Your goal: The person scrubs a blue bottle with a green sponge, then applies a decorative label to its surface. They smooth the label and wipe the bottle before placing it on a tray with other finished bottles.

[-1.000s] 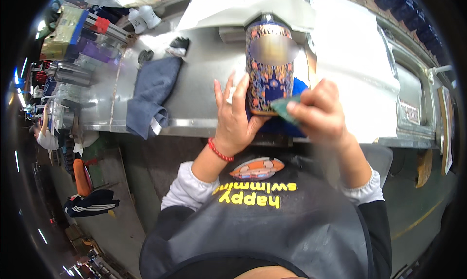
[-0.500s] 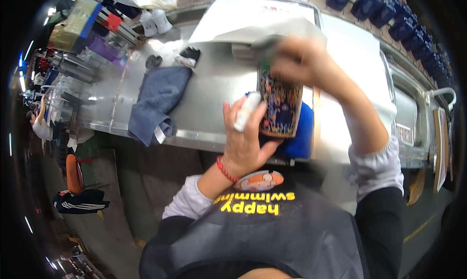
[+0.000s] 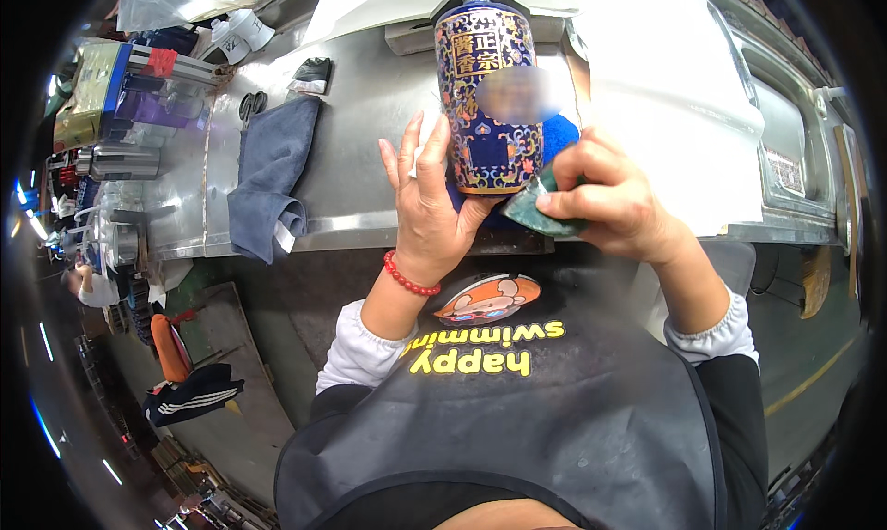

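Observation:
A dark blue bottle (image 3: 490, 151) with a colourful floral pattern and gold lettering lies before me. Its neck points away and its base faces me. My left hand (image 3: 430, 183) holds the bottle's left side, thumb by the base and index finger along the wall. White wrapping covers part of one finger. In my right hand (image 3: 610, 193) is a green flexible scraper (image 3: 536, 208), pinched between thumb and fingers, with its edge beside the lower right corner of the base. A bright blue cloth (image 3: 560, 135) shows beside and under the bottle.
On the metal table (image 3: 370, 160), a grey-blue cloth (image 3: 274, 170) lies to the left, near black scissors (image 3: 251, 105) and a small black-and-white packet (image 3: 312, 75). White sheets (image 3: 665, 86) cover the right side. A grey block (image 3: 413, 37) sits behind the bottle.
My right hand has come down from the bottle's far end to its base, bringing the green scraper near me. The bottle's upper part and neck now show. The whole view has shifted.

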`<action>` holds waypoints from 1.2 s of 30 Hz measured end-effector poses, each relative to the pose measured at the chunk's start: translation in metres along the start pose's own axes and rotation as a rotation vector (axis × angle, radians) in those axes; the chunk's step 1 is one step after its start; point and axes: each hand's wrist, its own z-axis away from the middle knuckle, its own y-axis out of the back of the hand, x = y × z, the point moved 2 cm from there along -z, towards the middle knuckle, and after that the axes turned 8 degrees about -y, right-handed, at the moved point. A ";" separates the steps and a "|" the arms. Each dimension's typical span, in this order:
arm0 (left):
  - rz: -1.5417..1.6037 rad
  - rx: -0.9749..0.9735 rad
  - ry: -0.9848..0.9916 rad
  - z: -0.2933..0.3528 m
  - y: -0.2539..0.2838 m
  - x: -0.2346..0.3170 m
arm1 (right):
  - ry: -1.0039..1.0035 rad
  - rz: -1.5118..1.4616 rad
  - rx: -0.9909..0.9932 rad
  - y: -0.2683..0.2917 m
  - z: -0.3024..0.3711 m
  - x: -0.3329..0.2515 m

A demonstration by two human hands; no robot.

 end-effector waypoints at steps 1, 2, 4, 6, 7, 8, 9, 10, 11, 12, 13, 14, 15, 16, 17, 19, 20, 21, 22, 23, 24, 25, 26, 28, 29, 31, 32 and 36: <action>0.000 0.004 0.001 0.000 -0.001 0.000 | 0.019 0.014 -0.015 -0.001 0.003 -0.006; 0.000 -0.001 0.003 0.000 0.000 -0.001 | 0.032 0.019 -0.011 0.003 0.004 -0.009; -0.007 -0.020 -0.017 -0.002 0.001 0.000 | -0.075 -0.019 -0.006 0.006 0.003 -0.017; -0.038 -0.026 -0.020 -0.004 0.004 0.003 | -0.163 -0.123 0.229 0.006 -0.002 -0.024; -0.046 -0.023 -0.023 -0.005 0.005 0.005 | -0.395 -0.273 0.325 0.001 -0.004 -0.025; -0.088 -0.034 -0.034 -0.007 0.004 0.007 | -0.585 -0.396 0.336 -0.012 -0.007 -0.025; -0.126 -0.038 -0.049 -0.008 0.004 0.010 | -0.678 -0.497 0.351 -0.025 -0.009 -0.026; -0.164 -0.043 -0.064 -0.009 0.005 0.011 | -0.602 -0.395 0.320 -0.032 -0.013 -0.026; -0.177 -0.065 -0.070 -0.009 0.005 0.012 | -0.567 -0.239 0.319 -0.038 -0.012 -0.026; -0.189 -0.086 -0.075 -0.010 0.005 0.012 | -0.646 -0.273 0.392 -0.040 -0.008 -0.024; -0.201 -0.103 -0.070 -0.010 0.005 0.010 | -0.716 -0.325 0.423 -0.042 -0.003 -0.022; -0.188 -0.089 -0.087 -0.008 0.005 0.009 | -0.789 -0.314 0.452 -0.042 0.003 -0.020; -0.145 -0.084 -0.074 -0.007 0.004 0.007 | -0.862 -0.396 0.472 -0.040 0.009 -0.018; -0.103 -0.075 -0.054 -0.006 0.003 0.004 | -0.814 -0.457 0.487 -0.040 0.012 -0.019; -0.059 -0.067 -0.041 -0.004 0.002 0.002 | -0.920 -0.523 0.526 -0.038 0.017 -0.017; -0.023 -0.099 -0.011 -0.002 0.000 -0.003 | -0.805 -0.586 0.518 -0.036 0.016 -0.019; -0.004 -0.114 0.003 0.000 0.000 -0.004 | -0.790 -0.532 0.474 -0.037 0.014 -0.018; -0.029 -0.122 -0.001 0.003 0.001 -0.004 | -0.733 -0.500 0.418 -0.038 0.011 -0.019; -0.054 -0.129 -0.008 0.005 0.001 -0.002 | -0.773 -0.503 0.458 -0.038 0.010 -0.018; -0.076 -0.129 -0.001 0.007 0.001 -0.001 | -0.785 -0.542 0.458 -0.040 0.009 -0.016; -0.106 -0.072 -0.019 0.011 0.001 0.004 | -0.802 -0.580 0.453 -0.041 0.009 -0.015; -0.128 -0.033 -0.095 0.016 0.003 0.011 | -0.863 -0.615 0.469 -0.042 0.011 -0.012; -0.154 -0.003 -0.158 0.019 0.004 0.016 | -0.845 -0.687 0.471 -0.043 0.011 -0.011; -0.200 0.040 -0.327 0.021 0.004 0.025 | -0.790 -0.661 0.471 -0.042 0.013 -0.009; -0.193 0.024 -0.299 0.022 0.005 0.028 | -0.783 -0.648 0.473 -0.042 0.015 -0.008; -0.277 -0.025 -0.352 0.019 0.006 0.030 | -0.772 -0.585 0.465 -0.041 0.017 -0.007; -0.309 -0.038 -0.414 0.016 0.004 0.032 | -0.735 -0.560 0.459 -0.041 0.017 -0.007; -0.283 -0.064 -0.533 0.008 0.003 0.038 | -0.749 -0.599 0.453 -0.040 0.018 -0.005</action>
